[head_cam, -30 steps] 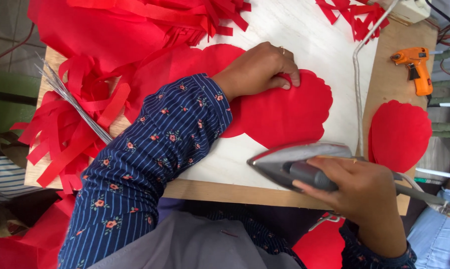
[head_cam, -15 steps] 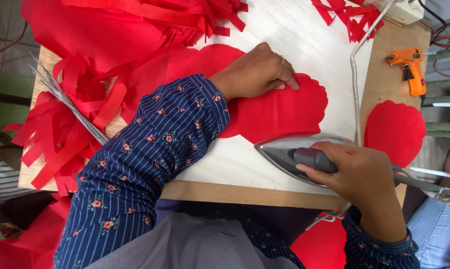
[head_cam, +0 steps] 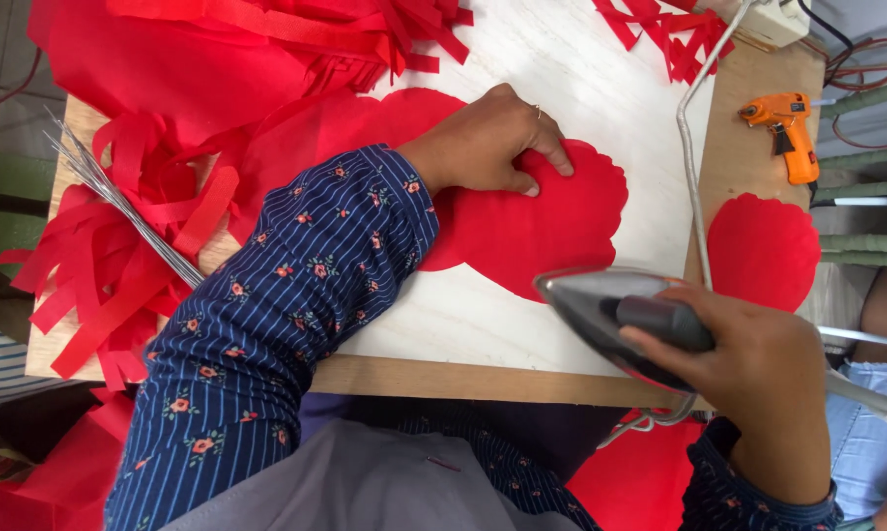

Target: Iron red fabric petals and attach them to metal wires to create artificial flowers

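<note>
Two hands work: left hand lies with fingers spread on a scalloped red cloth piece; right hand, fingers wrapped, grips the iron above the tabletop.

Number of views: one, from a camera worn on the person's head.
Direction: it looks almost straight down over the person's chest and arms onto a pale wooden board.
Orientation: the person's body fills the bottom edge; the far side of the board lies at the top.
Nearness: close; the left hand sits near the picture's centre and the right hand is large at lower right.
Edges of view: red paper strips at left, an orange glue gun at upper right.
Shared area: none, as only one view exists.
</note>
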